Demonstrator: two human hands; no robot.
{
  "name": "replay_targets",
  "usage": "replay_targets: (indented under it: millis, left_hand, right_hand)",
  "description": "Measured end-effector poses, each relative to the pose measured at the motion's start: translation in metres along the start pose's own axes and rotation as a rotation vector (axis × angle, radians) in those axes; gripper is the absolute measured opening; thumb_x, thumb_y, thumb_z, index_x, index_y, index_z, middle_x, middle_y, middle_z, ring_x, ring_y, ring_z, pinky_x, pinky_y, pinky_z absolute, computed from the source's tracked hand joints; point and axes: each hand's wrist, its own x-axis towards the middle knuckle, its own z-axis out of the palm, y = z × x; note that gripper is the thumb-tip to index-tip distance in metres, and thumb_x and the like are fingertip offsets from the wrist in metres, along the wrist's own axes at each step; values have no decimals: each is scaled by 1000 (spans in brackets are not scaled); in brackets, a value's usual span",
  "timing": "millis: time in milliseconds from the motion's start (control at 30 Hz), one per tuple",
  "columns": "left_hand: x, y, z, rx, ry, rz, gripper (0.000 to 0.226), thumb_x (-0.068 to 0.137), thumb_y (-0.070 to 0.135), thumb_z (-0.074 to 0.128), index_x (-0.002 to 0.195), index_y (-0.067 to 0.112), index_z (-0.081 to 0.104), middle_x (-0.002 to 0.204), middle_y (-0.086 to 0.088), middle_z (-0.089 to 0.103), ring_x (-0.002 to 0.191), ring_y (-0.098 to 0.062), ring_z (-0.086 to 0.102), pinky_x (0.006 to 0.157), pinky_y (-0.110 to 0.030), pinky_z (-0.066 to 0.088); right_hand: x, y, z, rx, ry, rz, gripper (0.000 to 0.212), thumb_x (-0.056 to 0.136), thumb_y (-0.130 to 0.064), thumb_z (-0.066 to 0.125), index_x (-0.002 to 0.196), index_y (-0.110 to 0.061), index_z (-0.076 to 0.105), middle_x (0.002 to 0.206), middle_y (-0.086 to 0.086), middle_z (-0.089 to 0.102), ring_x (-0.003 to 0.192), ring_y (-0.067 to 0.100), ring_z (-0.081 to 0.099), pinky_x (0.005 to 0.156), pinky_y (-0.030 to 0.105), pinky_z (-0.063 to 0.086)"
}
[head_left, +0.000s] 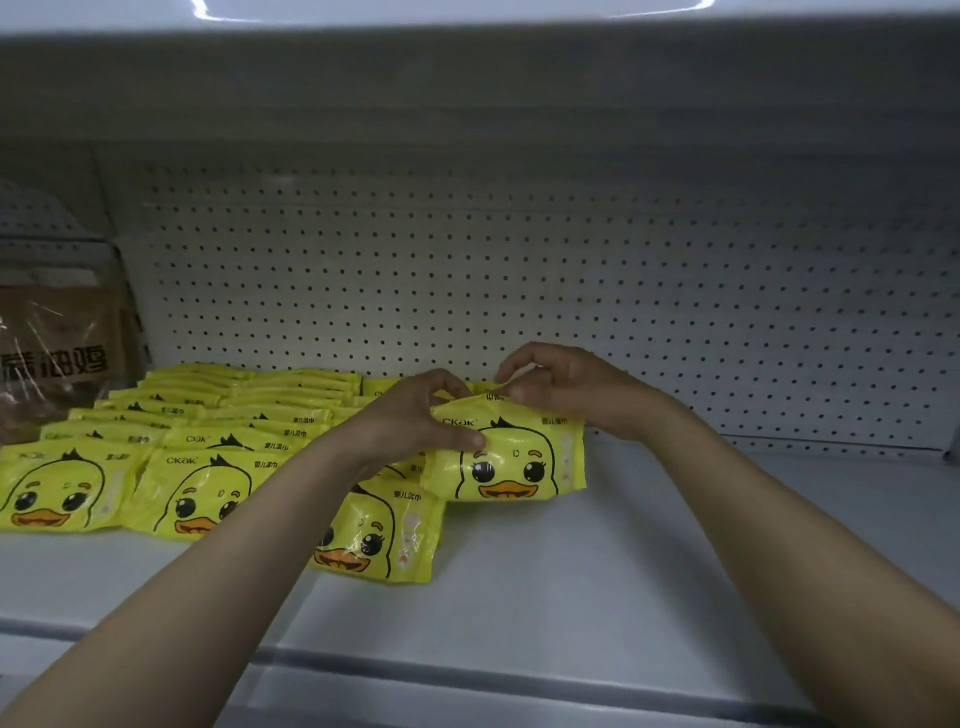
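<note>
A: Where is the yellow duck pack (511, 457)?
B: Propped at the right end of the rows of matching packs (208, 431), its base on the white shelf (623, 561). The left hand (415, 415) grips its upper left corner, thumb on the front; the right hand (566, 387) pinches the top seam.
A: How to set it well?
B: I'd lower it flat, duck face forward, edges lined with its neighbours. The glossy film looks slippery, so grip by the seam.
</note>
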Motion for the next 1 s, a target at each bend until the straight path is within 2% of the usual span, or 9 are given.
replay_targets:
  millis: [100,200,367,500,667,733,800,900,1000]
  left_hand:
    - [4,0,2,-37,108,59,44,68,21,87,102,24,58,104,2,62,85,-9,59,68,-24,49]
    - [5,-1,3,-42,133,121,39,73,23,83,101,28,57,114,2,59,85,-9,60,64,-22,48]
    - [9,-6,6,-140,125,157,30,79,17,79,101,26,60,104,-9,65,75,-22,68,67,-40,55]
    - [10,-7,6,-217,119,170,22,84,12,72,103,19,64,83,-6,70,71,-20,69,60,-30,54]
    - [15,-9,6,-159,193,203,15,82,9,74,96,12,71,94,5,71,74,-5,64,69,-22,52]
    - [16,-9,6,-167,224,196,14,81,7,75,94,7,71,85,7,71,67,0,63,65,-17,50]
    - [17,-10,7,-215,236,168,10,80,9,75,89,8,71,79,6,71,69,-4,65,65,-19,51]
    - [18,-10,8,-366,193,74,6,80,14,76,81,16,71,85,-2,72,77,-16,67,70,-29,53]
    - [20,-7,9,-423,171,8,8,79,16,77,83,17,70,93,-9,70,78,-19,66,69,-29,53]
  right_hand:
    - [-6,5,1,-35,47,12,20,86,-17,74,102,-15,63,98,14,72,79,17,65,64,26,52]
    - [-11,11,-3,32,110,-1,21,77,-18,79,92,-18,65,88,8,72,76,15,62,64,26,49]
    - [-13,13,-3,-1,160,43,21,78,-9,79,88,-17,63,79,2,70,71,12,61,63,23,49]
    - [-11,13,0,-19,250,56,17,78,-7,80,84,-14,65,70,-2,69,64,8,61,59,20,47]
    - [-9,11,2,-13,317,55,13,78,-5,80,82,-9,68,66,-3,70,59,3,63,55,15,48]
    - [-9,11,2,3,332,52,11,79,-6,79,83,-8,68,68,-3,71,60,4,64,56,15,48]
    - [-9,12,1,16,343,49,9,81,-10,78,82,-9,69,71,-1,72,61,5,64,58,17,49]
    - [-9,14,-1,13,346,54,8,84,-16,75,80,-12,69,74,3,72,61,7,62,57,19,48]
    - [-8,14,-4,-35,304,68,14,87,-18,73,79,-12,63,72,3,68,59,7,58,54,19,44]
